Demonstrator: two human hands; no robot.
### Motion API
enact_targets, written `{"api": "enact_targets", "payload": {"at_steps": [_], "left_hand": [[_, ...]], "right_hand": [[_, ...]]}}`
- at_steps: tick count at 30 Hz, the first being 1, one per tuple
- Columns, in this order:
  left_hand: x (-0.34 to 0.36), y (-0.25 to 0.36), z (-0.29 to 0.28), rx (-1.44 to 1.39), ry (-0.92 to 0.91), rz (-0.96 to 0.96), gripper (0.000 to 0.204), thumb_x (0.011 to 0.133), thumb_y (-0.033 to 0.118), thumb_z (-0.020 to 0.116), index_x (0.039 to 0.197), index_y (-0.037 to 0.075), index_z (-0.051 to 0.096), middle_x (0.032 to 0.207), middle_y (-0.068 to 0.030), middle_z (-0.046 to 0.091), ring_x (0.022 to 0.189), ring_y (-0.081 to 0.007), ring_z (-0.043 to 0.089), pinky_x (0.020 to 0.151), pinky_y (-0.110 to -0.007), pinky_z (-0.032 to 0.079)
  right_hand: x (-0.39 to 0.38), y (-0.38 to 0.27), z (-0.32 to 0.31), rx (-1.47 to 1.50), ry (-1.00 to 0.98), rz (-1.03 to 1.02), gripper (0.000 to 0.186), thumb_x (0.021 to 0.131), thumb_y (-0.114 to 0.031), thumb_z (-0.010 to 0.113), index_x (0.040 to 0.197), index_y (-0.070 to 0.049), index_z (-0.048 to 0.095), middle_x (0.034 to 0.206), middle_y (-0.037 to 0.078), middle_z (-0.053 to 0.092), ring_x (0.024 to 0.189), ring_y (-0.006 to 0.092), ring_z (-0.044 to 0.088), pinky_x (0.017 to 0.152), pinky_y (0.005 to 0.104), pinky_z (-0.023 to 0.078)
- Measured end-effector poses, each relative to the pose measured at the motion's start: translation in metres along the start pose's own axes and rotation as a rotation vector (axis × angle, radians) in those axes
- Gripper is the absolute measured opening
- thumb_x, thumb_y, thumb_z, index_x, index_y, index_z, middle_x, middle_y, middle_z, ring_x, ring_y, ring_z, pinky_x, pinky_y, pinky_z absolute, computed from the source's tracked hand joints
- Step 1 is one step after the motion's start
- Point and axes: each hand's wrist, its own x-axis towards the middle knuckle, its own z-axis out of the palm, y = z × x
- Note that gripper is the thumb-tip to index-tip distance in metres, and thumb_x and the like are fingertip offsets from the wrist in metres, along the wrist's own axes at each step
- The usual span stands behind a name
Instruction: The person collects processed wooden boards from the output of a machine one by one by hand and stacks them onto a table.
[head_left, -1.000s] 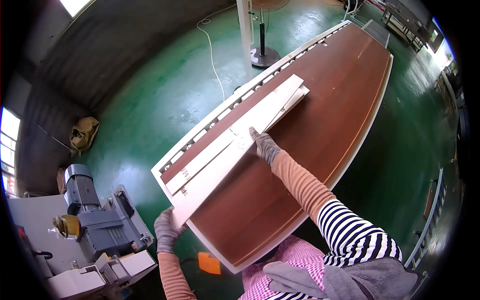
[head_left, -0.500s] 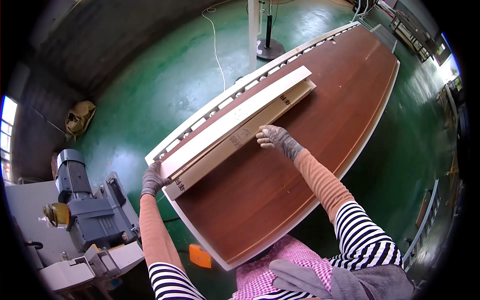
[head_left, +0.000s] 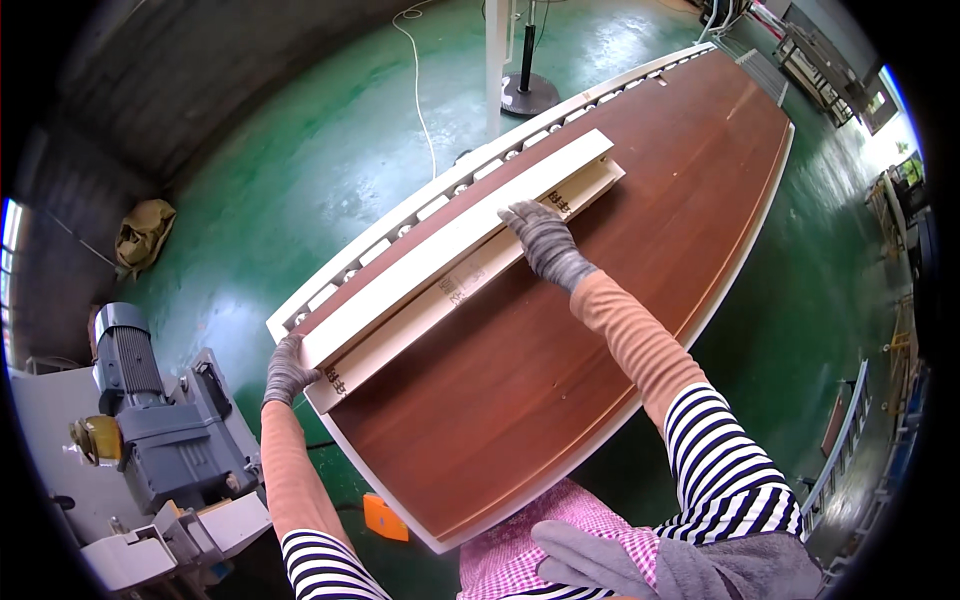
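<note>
I have the left hand (head_left: 290, 372) cupped against the left end of the white board (head_left: 440, 262), the right hand (head_left: 548, 243) half-curled across its near edge; I cannot tell if either grips. It lies along a printed board (head_left: 425, 312) on the brown table (head_left: 500, 400).

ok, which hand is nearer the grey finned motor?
Left. The left hand is right of the grey finned motor, at one end of the pale boards; the right hand is farther right, along them.
</note>
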Motion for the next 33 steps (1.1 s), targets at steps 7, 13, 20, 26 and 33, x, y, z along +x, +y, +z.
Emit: {"api": "enact_targets", "payload": {"at_steps": [7, 13, 20, 26, 33], "left_hand": [[-0.008, 0.038, -0.003, 0.297, 0.000, -0.024, 0.074, 0.057, 0.020, 0.085, 0.123, 0.006, 0.057, 0.110, -0.0179, 0.067, 0.104, -0.0348, 0.064, 0.094, -0.040, 0.051], [-0.016, 0.033, -0.014, 0.318, 0.007, 0.001, 0.071, 0.058, 0.024, 0.084, 0.121, 0.006, 0.058, 0.106, -0.0192, 0.068, 0.102, -0.0354, 0.065, 0.092, -0.041, 0.051], [-0.022, 0.050, -0.011, 0.483, -0.006, 0.011, 0.077, 0.060, 0.027, 0.086, 0.127, 0.005, 0.056, 0.110, -0.0209, 0.067, 0.108, -0.0376, 0.062, 0.096, -0.042, 0.049], [-0.022, 0.041, -0.012, 0.442, 0.017, 0.051, 0.072, 0.059, 0.029, 0.088, 0.119, 0.004, 0.059, 0.107, -0.0190, 0.068, 0.106, -0.0350, 0.063, 0.094, -0.042, 0.050], [-0.046, 0.016, -0.003, 0.484, 0.211, 0.124, 0.082, 0.060, 0.038, 0.084, 0.130, 0.007, 0.053, 0.128, -0.0207, 0.056, 0.123, -0.0361, 0.051, 0.107, -0.047, 0.038]], "right_hand": [[0.106, 0.014, -0.016, -0.279, -0.525, -0.032, 0.074, 0.085, -0.006, 0.060, 0.151, -0.023, 0.032, 0.153, 0.011, 0.039, 0.144, 0.0283, 0.033, 0.119, 0.0435, 0.020], [0.135, 0.009, -0.008, -0.305, -0.701, 0.049, 0.073, 0.077, -0.006, 0.069, 0.144, -0.020, 0.042, 0.143, 0.012, 0.051, 0.137, 0.0274, 0.045, 0.116, 0.0440, 0.026], [0.120, 0.009, -0.015, -0.396, -0.619, -0.023, 0.077, 0.062, -0.006, 0.081, 0.133, -0.016, 0.052, 0.127, 0.010, 0.063, 0.124, 0.0255, 0.057, 0.111, 0.0432, 0.035], [0.119, 0.009, 0.006, -0.436, -0.544, 0.008, 0.063, 0.086, -0.004, 0.060, 0.144, -0.019, 0.043, 0.129, 0.012, 0.062, 0.124, 0.0282, 0.056, 0.111, 0.0399, 0.035], [0.016, -0.068, -0.009, -0.287, -0.061, -0.094, 0.067, 0.084, -0.007, 0.056, 0.148, -0.015, 0.038, 0.143, 0.014, 0.046, 0.134, 0.0305, 0.042, 0.116, 0.0435, 0.028]]}}
